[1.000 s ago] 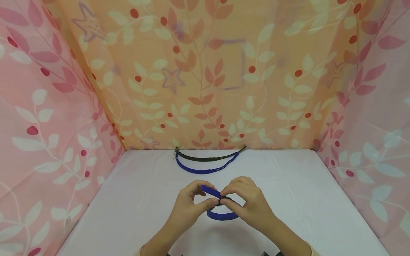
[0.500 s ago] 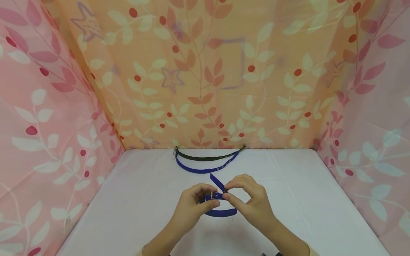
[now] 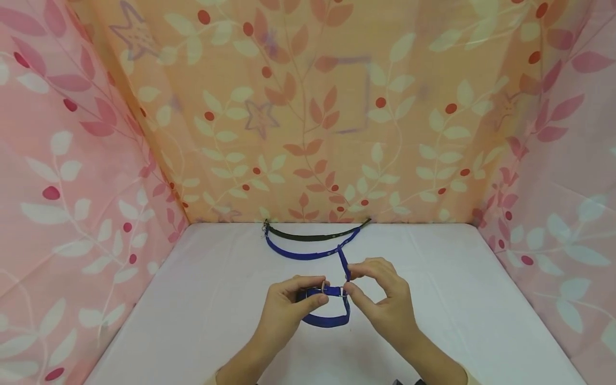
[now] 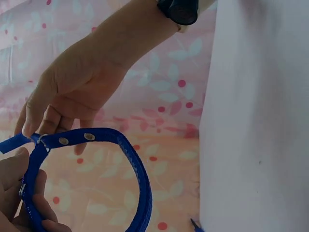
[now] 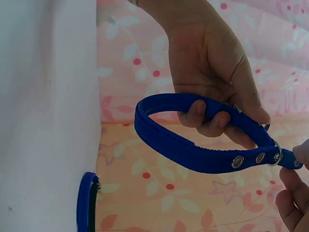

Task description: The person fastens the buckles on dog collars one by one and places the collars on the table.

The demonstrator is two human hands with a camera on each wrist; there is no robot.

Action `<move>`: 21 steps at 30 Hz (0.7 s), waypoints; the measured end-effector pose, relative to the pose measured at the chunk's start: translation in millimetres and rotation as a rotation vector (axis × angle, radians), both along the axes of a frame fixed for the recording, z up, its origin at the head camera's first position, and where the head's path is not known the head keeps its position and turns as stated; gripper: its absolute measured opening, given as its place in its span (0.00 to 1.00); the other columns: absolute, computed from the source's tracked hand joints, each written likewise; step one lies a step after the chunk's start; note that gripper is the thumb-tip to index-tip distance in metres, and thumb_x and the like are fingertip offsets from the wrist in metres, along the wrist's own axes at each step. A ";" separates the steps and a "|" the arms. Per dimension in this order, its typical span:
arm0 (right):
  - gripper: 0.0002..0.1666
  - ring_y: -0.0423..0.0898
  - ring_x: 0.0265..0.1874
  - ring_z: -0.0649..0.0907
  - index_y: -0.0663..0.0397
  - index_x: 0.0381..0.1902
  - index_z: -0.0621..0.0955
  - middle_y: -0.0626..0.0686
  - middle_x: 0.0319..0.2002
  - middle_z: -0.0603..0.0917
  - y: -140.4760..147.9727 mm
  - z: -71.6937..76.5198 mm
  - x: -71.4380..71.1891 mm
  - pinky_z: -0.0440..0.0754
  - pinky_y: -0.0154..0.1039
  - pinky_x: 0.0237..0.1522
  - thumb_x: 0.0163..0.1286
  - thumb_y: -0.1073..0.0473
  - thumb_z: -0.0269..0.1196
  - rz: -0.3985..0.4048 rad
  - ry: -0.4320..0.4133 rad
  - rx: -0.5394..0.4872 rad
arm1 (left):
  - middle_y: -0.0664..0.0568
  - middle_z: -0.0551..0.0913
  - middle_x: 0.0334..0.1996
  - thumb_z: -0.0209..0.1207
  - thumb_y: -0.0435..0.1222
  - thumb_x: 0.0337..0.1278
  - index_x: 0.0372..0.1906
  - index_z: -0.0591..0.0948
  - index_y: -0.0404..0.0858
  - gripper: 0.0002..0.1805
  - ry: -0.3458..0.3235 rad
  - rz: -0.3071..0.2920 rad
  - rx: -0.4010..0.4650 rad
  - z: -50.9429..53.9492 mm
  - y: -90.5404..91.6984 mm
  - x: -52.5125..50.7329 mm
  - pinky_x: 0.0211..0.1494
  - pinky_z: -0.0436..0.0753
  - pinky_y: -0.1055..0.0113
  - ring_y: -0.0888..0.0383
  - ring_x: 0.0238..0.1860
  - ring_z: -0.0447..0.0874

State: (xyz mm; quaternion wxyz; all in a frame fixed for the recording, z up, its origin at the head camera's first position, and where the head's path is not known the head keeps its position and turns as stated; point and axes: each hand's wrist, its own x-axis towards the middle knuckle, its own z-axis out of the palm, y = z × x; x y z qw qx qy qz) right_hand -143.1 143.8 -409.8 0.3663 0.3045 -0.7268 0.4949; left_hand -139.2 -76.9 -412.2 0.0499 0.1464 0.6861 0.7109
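A blue strap with metal eyelets [image 5: 193, 157] is bent into a loop between the two hands, above the table. The left hand [image 3: 287, 306] pinches its buckle end between thumb and fingers. The right hand [image 3: 387, 294] pinches the strap near a metal ring, and the free end [image 3: 343, 260] sticks up past its fingertips. In the right wrist view, the strap passes through the ring [image 5: 277, 153], with eyelets on its outer face. The left wrist view shows the same loop [image 4: 145, 188] hanging from both hands; part of the buckle is hidden by fingers.
At the table's back edge lie a second blue strap [image 3: 298, 256] and a dark green strap [image 3: 303, 237], side by side, with metal fittings at their left ends. Patterned cloth walls [image 3: 308, 133] stand behind and on both sides of the white table [image 3: 216, 267].
The hands have moved slightly apart, uncovering the buckle and ring. The strap's free end has swung from pointing left to standing nearly upright, drawn rightward by the right hand.
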 end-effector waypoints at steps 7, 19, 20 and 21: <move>0.29 0.45 0.44 0.80 0.57 0.51 0.87 0.52 0.38 0.87 3.2 3.0 -1.8 0.75 0.29 0.54 0.49 0.78 0.72 0.020 0.072 -0.006 | 0.47 0.87 0.49 0.74 0.36 0.56 0.52 0.89 0.44 0.17 0.044 0.037 0.033 1.1 0.3 1.8 0.54 0.86 0.65 0.50 0.51 0.87; 0.20 0.49 0.44 0.80 0.52 0.42 0.90 0.50 0.34 0.86 6.9 4.6 -4.0 0.71 0.37 0.66 0.53 0.74 0.69 0.023 0.134 0.043 | 0.46 0.87 0.47 0.74 0.35 0.54 0.51 0.90 0.44 0.17 0.086 0.072 0.037 1.5 0.5 4.1 0.53 0.87 0.63 0.49 0.51 0.88; 0.18 0.48 0.43 0.80 0.52 0.42 0.90 0.50 0.34 0.85 7.0 4.5 -4.8 0.71 0.39 0.68 0.55 0.73 0.68 0.031 0.143 0.045 | 0.46 0.87 0.46 0.74 0.35 0.54 0.51 0.90 0.44 0.17 0.089 0.074 0.035 1.5 0.6 4.3 0.53 0.87 0.63 0.49 0.50 0.88; 0.16 0.48 0.43 0.80 0.52 0.41 0.90 0.50 0.33 0.85 7.0 4.5 -5.6 0.70 0.40 0.68 0.57 0.72 0.68 0.040 0.152 0.047 | 0.46 0.87 0.46 0.75 0.35 0.54 0.50 0.90 0.44 0.17 0.091 0.078 0.033 1.3 0.8 4.5 0.53 0.87 0.63 0.49 0.50 0.88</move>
